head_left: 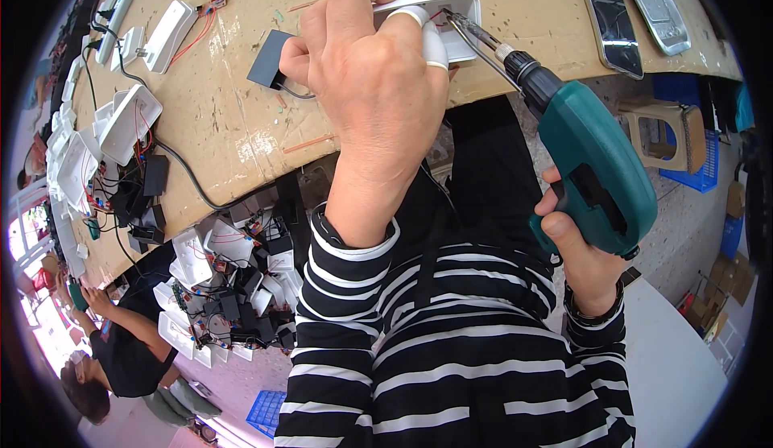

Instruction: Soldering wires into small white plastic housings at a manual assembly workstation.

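My right hand (576, 231) is wrapped round the grip of a green soldering gun (600, 158). Its thin metal tip (463, 23) reaches into a white plastic housing (465, 45), close to a red wire inside. With white covers on some fingers, my left hand (374, 70) grips the housing near the table's edge. The back of this hand hides much of the housing and the fingertips. Just left of the hand lies a black box (270, 59) with a dark cable.
The tan worktable (241, 126) carries white housings (129, 122) with red wires at the left. Below its edge is a heap of housings and black boxes (233, 303). Metal trays (608, 17) lie at the far right. Another person (121, 351) works at lower left.
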`<state>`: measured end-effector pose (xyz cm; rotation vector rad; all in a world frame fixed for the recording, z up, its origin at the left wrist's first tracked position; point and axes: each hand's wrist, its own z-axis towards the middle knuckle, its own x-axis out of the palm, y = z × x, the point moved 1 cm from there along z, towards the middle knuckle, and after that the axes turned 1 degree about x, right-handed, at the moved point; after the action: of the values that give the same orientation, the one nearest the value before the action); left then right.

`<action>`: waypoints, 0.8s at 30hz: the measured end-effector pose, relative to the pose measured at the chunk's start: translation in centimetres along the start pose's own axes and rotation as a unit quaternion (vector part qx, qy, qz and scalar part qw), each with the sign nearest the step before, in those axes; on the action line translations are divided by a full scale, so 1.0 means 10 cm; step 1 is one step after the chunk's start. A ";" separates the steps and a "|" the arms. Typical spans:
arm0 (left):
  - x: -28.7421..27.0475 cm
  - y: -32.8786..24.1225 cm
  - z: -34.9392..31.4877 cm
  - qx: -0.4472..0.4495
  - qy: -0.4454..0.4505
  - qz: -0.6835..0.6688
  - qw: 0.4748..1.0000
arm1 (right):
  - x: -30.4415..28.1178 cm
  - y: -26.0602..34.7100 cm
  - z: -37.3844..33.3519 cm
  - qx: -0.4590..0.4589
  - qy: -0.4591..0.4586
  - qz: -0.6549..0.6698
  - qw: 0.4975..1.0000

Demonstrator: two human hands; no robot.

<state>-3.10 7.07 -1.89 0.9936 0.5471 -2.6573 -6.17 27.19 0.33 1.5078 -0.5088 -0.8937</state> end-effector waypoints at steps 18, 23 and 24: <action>-0.03 0.00 0.00 0.036 -0.001 0.048 0.998 | -0.05 -0.04 -0.06 -0.001 0.059 -0.017 0.998; -0.04 -0.01 0.00 0.029 -0.002 0.039 0.999 | -0.07 -0.04 -0.08 -0.005 0.071 -0.034 0.997; -0.03 0.00 0.00 0.031 -0.002 0.041 0.999 | -0.07 -0.04 -0.08 -0.005 0.071 -0.035 0.997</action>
<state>-2.86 7.15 -1.65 1.0051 0.4175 -2.6175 -6.05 28.29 0.05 1.5744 -0.3496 -0.8338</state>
